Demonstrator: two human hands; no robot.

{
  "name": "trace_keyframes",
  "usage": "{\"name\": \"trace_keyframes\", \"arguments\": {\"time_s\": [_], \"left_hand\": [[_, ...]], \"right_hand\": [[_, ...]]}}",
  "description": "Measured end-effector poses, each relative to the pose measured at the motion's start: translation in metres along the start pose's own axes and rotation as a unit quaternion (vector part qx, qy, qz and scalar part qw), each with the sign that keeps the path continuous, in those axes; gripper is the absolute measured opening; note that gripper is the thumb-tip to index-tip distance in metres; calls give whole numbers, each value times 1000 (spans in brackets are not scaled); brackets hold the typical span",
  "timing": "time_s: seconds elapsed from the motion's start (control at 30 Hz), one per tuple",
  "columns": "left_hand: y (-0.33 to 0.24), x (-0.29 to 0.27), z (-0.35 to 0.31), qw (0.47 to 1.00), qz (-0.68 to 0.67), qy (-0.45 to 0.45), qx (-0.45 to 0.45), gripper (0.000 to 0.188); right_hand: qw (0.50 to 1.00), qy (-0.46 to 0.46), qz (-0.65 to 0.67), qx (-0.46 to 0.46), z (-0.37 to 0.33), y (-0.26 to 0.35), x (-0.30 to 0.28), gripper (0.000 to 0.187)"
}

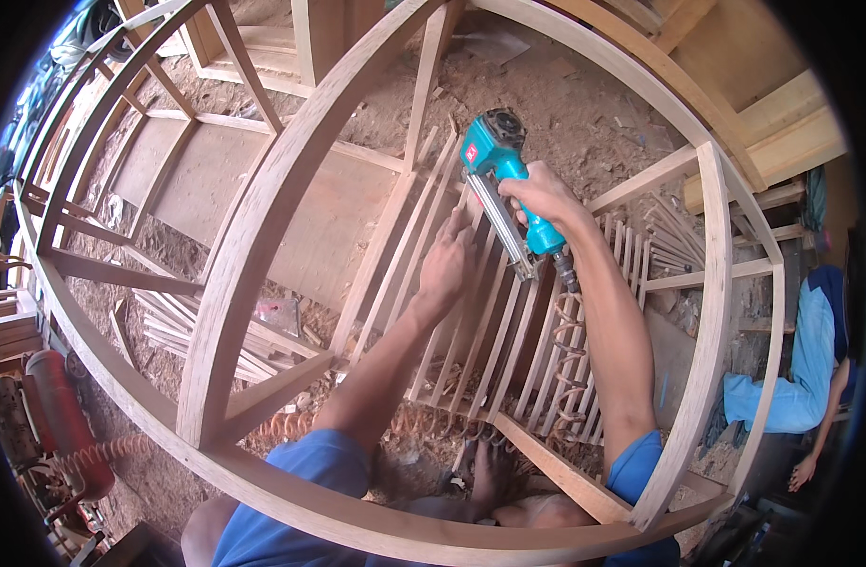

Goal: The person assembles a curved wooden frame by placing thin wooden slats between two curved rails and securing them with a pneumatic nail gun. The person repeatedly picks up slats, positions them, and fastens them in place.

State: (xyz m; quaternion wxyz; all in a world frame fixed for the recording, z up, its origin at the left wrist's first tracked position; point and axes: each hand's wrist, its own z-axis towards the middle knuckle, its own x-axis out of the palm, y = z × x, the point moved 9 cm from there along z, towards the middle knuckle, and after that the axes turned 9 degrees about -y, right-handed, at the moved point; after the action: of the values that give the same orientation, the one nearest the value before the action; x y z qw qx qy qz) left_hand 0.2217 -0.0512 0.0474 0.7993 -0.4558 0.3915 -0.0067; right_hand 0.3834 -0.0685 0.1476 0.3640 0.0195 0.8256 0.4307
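Nail gun — red label, illegible

Your right hand is covering part of the teal nail gun. Your left hand is blurring at its fingertips — whether it is touching the slats is going unseen. The curved rail is hiding some of your blue shirt; the view's dark edge is cutting off a co-worker.

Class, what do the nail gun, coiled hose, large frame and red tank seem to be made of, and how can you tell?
Nail gun: smooth teal casing, painted metal or plastic, unclear; silvery magazine looks like bare metal, from its sheen.
Coiled hose: probably plastic, judging by its orange-brown spring-like loops.
Large frame: bare wood, showing pale grain.
Red tank: likely painted metal, rounded and evenly coloured.
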Motion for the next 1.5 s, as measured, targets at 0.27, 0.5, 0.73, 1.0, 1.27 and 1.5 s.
{"name": "trace_keyframes", "arguments": {"time_s": [0.27, 0.5, 0.73, 1.0, 1.27, 1.5], "left_hand": [[2, 2, -1, 1000, 9, 15, -12, 21], [1, 4, 0, 997, 10, 72, -37, 35], [-1, 2, -1, 998, 9, 49, -28, 36], [-8, -15, 19, 999, -39, 5, 27, 34], [6, 38, 167, 996, 52, 23, -65, 44], [41, 72, 206, 978, 67, 129, -148, 47]], "right_hand": [[998, -6, -61, -1, 2, -4, 8, 16], [998, -15, -65, -10, 0, -4, 7, 23], [991, -19, -130, -26, 1, 0, 8, 32], [997, -54, -31, -47, -73, -3, -35, 29], [985, -136, -2, 104, -248, -78, -76, 32], [969, -162, 99, 158, -295, -121, -74, 18]]}}
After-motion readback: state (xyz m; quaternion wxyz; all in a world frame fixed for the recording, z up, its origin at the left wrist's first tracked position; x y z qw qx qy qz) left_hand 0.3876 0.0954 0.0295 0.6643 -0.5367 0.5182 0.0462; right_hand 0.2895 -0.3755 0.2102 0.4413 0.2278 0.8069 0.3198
